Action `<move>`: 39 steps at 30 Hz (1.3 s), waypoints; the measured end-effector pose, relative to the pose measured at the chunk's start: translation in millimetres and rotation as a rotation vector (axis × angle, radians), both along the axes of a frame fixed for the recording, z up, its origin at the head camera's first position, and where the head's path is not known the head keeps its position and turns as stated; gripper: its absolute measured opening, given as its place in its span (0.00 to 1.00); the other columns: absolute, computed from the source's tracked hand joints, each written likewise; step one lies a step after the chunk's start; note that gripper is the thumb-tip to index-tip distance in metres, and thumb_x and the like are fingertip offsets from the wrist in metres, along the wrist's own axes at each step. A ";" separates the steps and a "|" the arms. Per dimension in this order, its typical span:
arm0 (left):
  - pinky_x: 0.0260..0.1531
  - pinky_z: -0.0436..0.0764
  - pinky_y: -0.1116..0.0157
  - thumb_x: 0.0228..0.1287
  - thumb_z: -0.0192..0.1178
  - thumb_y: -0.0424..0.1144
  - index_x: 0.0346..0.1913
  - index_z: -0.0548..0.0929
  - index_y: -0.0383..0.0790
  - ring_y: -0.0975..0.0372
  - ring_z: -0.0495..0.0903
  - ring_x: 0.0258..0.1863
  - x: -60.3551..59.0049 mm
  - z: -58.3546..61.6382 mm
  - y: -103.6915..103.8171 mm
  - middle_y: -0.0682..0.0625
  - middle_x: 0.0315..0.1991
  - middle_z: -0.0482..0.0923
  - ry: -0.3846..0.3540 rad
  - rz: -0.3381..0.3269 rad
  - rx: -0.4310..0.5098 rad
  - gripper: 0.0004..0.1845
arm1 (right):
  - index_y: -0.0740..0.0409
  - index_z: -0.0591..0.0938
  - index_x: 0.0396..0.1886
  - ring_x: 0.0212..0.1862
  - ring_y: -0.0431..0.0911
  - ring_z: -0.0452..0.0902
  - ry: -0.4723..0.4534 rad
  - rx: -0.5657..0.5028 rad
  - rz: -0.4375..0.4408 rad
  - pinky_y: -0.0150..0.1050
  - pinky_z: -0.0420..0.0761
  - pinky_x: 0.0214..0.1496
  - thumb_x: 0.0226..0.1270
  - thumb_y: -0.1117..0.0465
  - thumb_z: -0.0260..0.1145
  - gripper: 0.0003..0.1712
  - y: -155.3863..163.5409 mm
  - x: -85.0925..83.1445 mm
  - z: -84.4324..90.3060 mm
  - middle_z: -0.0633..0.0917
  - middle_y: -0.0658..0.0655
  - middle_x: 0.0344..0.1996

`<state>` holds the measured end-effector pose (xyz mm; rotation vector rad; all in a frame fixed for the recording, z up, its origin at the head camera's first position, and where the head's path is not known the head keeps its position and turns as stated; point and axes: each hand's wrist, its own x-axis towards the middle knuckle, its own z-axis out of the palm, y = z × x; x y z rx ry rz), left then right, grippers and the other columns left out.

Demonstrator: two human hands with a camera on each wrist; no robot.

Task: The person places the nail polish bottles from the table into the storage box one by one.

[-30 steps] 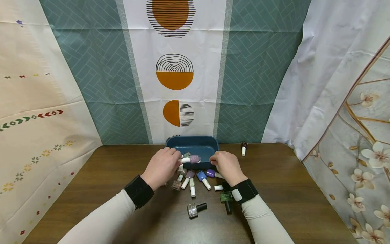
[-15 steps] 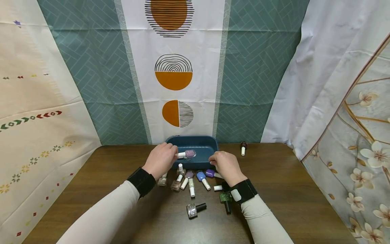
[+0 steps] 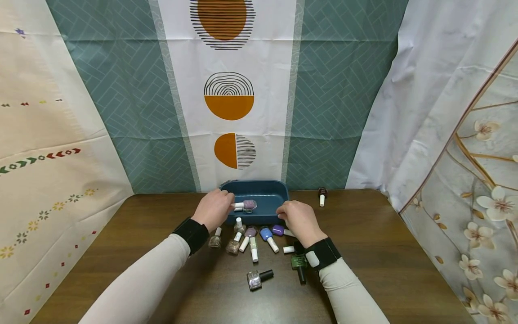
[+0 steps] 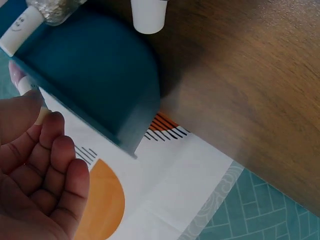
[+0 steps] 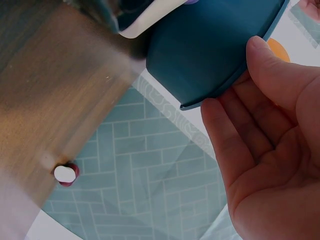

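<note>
Pink bottle has moved from the near rim to over the blue tray, pinched by its white cap in left hand. Right hand, fingers relaxed, steadies the tray's near-right rim. Spare bottles lie on the worktop just before the tray.

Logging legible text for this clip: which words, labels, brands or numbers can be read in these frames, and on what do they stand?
None can be read.
White cap of a bottle at the blue tray, left wrist view: small dark marks, too blurred to read.
Nail polish bottles on the table, head view: any labels are too small to tell.
Pink bottle held by the left hand: no print visible.
Curtains: patterns only, no writing.
</note>
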<state>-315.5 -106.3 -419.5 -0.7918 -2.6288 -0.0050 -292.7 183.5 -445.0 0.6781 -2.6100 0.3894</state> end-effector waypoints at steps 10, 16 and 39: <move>0.41 0.84 0.56 0.72 0.77 0.38 0.39 0.86 0.39 0.53 0.80 0.34 -11.1 -4.3 4.5 0.48 0.31 0.82 -0.063 0.038 -0.055 0.10 | 0.53 0.96 0.38 0.41 0.51 0.89 -0.006 -0.008 0.009 0.50 0.89 0.44 0.71 0.66 0.79 0.03 -0.8 1.3 0.6 0.89 0.50 0.33; 0.41 0.84 0.55 0.67 0.80 0.38 0.38 0.86 0.39 0.54 0.80 0.33 -17.3 -7.3 4.3 0.49 0.31 0.83 -0.070 0.016 -0.079 0.11 | 0.52 0.96 0.38 0.42 0.51 0.89 -0.012 -0.016 0.008 0.50 0.89 0.44 0.70 0.66 0.80 0.04 -1.9 0.8 2.0 0.90 0.50 0.33; 0.31 0.84 0.57 0.69 0.79 0.38 0.33 0.90 0.45 0.58 0.80 0.27 -35.9 -10.0 7.4 0.53 0.25 0.81 -0.218 0.033 -0.087 0.08 | 0.51 0.96 0.38 0.42 0.51 0.89 -0.020 -0.013 -0.004 0.50 0.89 0.44 0.70 0.66 0.80 0.04 0.3 -0.1 1.5 0.90 0.50 0.34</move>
